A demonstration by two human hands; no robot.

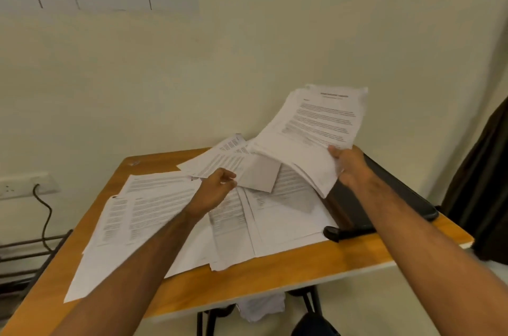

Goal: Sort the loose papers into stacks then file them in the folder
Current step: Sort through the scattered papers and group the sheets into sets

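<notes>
Loose printed papers (pixel 154 214) lie spread and overlapping across the wooden table (pixel 275 267). My right hand (pixel 349 168) grips the near edge of a thick sheaf of papers (pixel 310 126) and holds it tilted up above the table's far right. My left hand (pixel 217 187) pinches the corner of a few sheets (pixel 220 159) at the pile's middle, lifting them slightly. A black folder (pixel 395 198) lies open on the table's right side, partly under the raised sheaf and my right forearm.
The table stands against a cream wall. A wall socket with a black cable (pixel 45 214) is at the left. Dark fabric (pixel 483 184) hangs at the right edge. Under the table are black legs, a white crumpled cloth (pixel 261 305) and a dark object.
</notes>
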